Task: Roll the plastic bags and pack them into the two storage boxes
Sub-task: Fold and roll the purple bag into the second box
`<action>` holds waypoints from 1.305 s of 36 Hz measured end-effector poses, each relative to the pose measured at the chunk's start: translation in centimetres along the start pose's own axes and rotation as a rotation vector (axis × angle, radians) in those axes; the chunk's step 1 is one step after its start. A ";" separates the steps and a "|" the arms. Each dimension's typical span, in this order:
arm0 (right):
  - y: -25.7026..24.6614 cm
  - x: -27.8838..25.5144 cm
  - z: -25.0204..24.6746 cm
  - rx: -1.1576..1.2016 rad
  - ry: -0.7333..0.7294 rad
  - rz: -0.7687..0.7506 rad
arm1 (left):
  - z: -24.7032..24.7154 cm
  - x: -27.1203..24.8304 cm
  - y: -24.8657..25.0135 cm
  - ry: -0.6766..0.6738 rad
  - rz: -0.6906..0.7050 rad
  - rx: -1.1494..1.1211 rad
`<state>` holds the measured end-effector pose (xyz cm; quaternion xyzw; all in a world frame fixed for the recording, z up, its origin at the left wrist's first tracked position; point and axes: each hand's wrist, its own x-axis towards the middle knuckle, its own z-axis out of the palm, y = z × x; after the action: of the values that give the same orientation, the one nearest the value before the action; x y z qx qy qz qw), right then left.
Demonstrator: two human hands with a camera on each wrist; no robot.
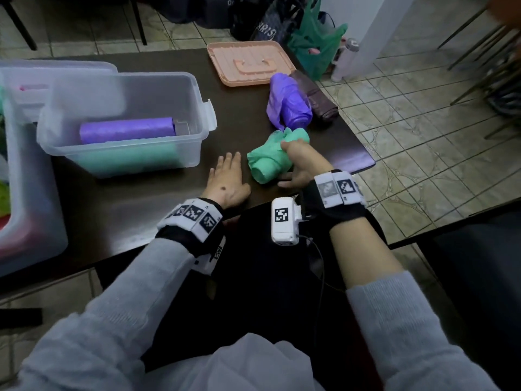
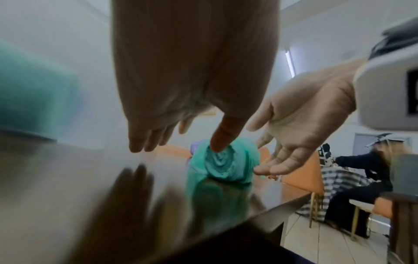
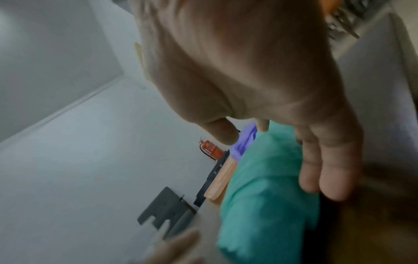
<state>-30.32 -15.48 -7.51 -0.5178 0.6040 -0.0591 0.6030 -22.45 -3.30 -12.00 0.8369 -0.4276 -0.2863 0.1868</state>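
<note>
Fingers [image 1: 229,160] of the left hand [image 1: 225,182]: straight, spread flat on the dark counter [image 1: 146,198], holding nothing. Right hand [image 1: 300,162]: laid over the green roll [image 1: 266,162], thumb side curled round its far end; whether the grip is firm, cannot tell.

Head view. Green roll lies on the counter just right of the left hand, apart from it by a narrow gap; long axis runs from near-left to far-right, near end facing the person. Right hand is on it, so nearer. Purple bag [image 1: 289,104], loosely rolled, just beyond it, touching or nearly so. Clear storage box [image 1: 197,108], open, to the left, holds a purple roll [image 1: 127,129] and a green one; a second box [image 1: 33,221] at the far left edge. Pink lid [image 1: 249,63] at the far counter edge. Judgement: the roll goes leftward into the clear box.

Left wrist view. Shows the spiral end of the green roll [image 2: 220,160], hidden from the head view; the right hand [image 2: 300,114] appears open-palmed beside it, fingers relaxed.

Right wrist view. Right fingers [image 3: 328,171] extended along the roll's side [image 3: 267,196], not curled tight. Blurred.
</note>
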 end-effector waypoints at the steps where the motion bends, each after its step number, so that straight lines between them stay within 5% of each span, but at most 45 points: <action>1: -0.1 0.0 -0.4 0.021 -0.005 -0.004 | -0.5 -0.1 0.3 0.039 0.013 -0.090; 6: -0.5 1.6 -2.6 -0.243 0.334 -0.236 | -0.9 0.0 2.0 0.178 0.260 -0.018; 10: -0.6 3.3 -4.4 -0.395 0.309 -0.330 | -0.3 1.2 3.5 0.153 0.364 0.157; 18: -0.1 4.6 -5.8 -0.457 0.180 -0.363 | -1.7 2.5 3.8 0.232 0.368 0.103; 29: 1.3 4.8 -6.7 -0.633 0.115 -0.511 | -3.1 3.8 4.1 0.273 0.121 -0.241; 38: 1.7 4.6 -7.1 -0.583 0.043 -0.609 | -4.3 4.6 4.4 0.295 -0.003 -0.292; 47: 1.9 2.0 -6.4 -1.089 0.171 -0.719 | -6.9 6.1 5.9 0.398 -0.048 -0.393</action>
<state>-35.94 -19.53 -8.45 -0.9119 0.3827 0.0163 0.1475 -18.71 -11.18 -5.37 0.8343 -0.2986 -0.1982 0.4190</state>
